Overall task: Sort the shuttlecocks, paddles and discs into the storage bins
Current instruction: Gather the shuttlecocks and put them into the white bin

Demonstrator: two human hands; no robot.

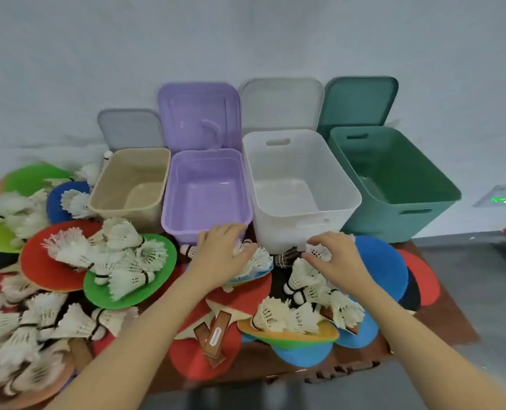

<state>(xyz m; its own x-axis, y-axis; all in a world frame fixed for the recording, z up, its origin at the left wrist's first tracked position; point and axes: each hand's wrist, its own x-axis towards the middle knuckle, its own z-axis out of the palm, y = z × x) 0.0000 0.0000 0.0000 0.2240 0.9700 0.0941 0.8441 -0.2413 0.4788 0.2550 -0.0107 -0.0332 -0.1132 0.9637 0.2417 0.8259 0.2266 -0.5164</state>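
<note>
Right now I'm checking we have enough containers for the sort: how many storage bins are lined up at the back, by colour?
Beige bin: 1
Purple bin: 1
White bin: 1
Green bin: 1
Total: 4 bins, all open and empty, each with a lid propped behind it.
</note>
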